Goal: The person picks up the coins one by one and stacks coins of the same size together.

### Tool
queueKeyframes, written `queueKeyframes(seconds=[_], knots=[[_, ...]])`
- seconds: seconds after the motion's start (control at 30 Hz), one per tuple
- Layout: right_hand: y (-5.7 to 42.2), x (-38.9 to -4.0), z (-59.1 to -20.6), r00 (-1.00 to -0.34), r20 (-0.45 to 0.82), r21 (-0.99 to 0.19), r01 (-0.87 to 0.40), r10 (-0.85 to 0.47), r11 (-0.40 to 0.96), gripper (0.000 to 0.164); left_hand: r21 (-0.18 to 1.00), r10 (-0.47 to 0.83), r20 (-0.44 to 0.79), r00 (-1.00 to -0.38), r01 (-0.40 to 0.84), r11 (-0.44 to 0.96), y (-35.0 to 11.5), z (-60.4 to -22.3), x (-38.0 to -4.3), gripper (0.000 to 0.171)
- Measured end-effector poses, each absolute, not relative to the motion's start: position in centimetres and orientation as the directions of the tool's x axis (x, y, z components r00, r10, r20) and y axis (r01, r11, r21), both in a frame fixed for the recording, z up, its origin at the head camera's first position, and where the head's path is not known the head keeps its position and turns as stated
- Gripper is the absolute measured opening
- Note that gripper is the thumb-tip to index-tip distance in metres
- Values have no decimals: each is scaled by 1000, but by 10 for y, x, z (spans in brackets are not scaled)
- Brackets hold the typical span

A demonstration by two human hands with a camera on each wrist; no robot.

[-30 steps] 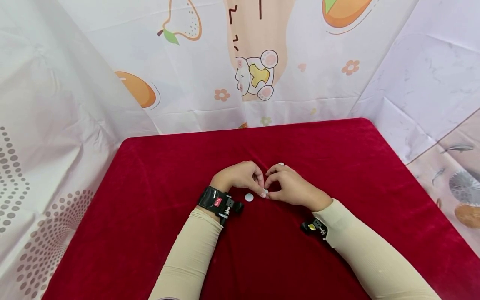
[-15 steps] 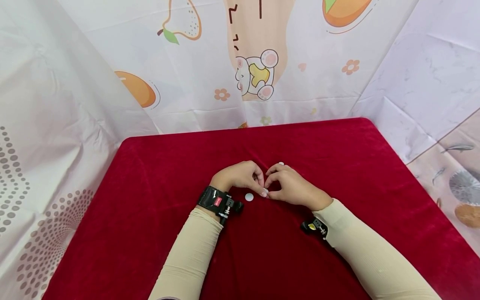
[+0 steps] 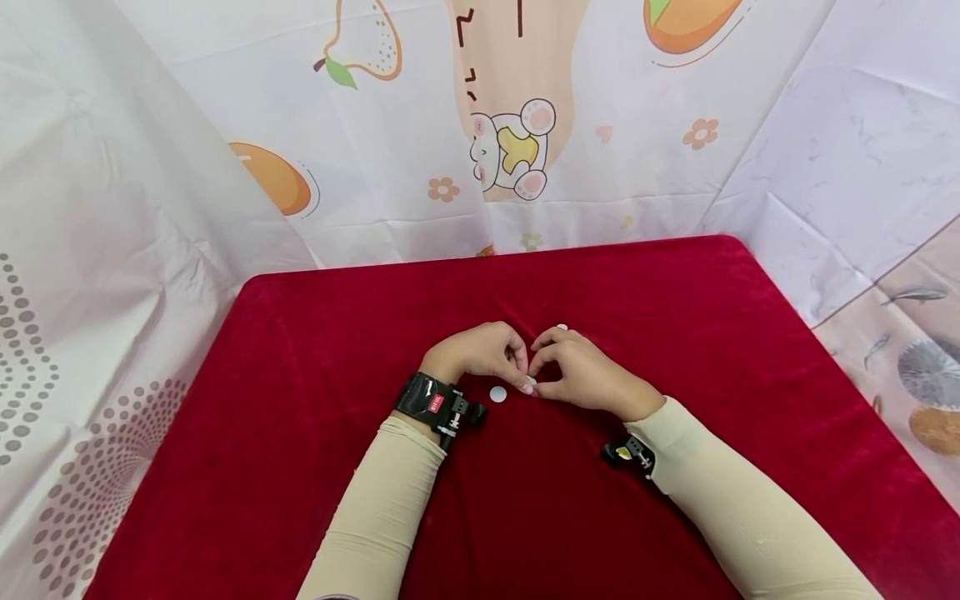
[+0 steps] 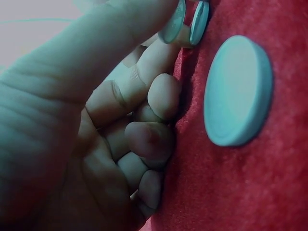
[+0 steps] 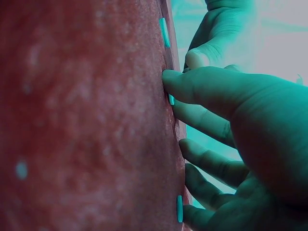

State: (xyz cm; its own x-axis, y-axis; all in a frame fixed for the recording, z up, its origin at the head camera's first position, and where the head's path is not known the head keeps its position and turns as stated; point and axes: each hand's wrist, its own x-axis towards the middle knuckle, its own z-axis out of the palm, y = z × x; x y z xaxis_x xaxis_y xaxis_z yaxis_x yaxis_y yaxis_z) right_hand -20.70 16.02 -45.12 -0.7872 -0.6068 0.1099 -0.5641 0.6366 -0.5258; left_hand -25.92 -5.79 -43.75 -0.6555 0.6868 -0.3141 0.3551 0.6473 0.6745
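Note:
My left hand (image 3: 487,350) bends over the red cloth. In the left wrist view its thumb and a finger pinch a thin white round disc (image 4: 174,23), tilted on edge; the other fingers curl loosely. A second white disc (image 5: 171,99) lies at the cloth between the thumb and index finger of my right hand (image 3: 588,375), right by the left fingertips. Just left of the hands, a third white disc (image 3: 498,394) lies flat, with a raised rim showing. Another disc (image 3: 562,327) peeks out behind the right hand's knuckles, partly hidden.
A red velvet cloth (image 3: 337,333) covers the table. White printed curtains (image 3: 405,150) hang close behind and along both sides. Black wrist cameras are strapped on both arms, over or beside beige sleeves (image 3: 375,508).
Almost nothing differs; the left thumb tip has shifted slightly at the disc between the hands. The right hand and the loose discs stay in place.

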Motion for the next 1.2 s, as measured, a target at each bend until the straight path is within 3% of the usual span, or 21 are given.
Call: queueKeyframes(seconds=[1.2], knots=[[160,-207,-452,-787,121,-528,-567,-605,632,11,666,675,-310,-669,354,656,-57,-441,-261,28]])
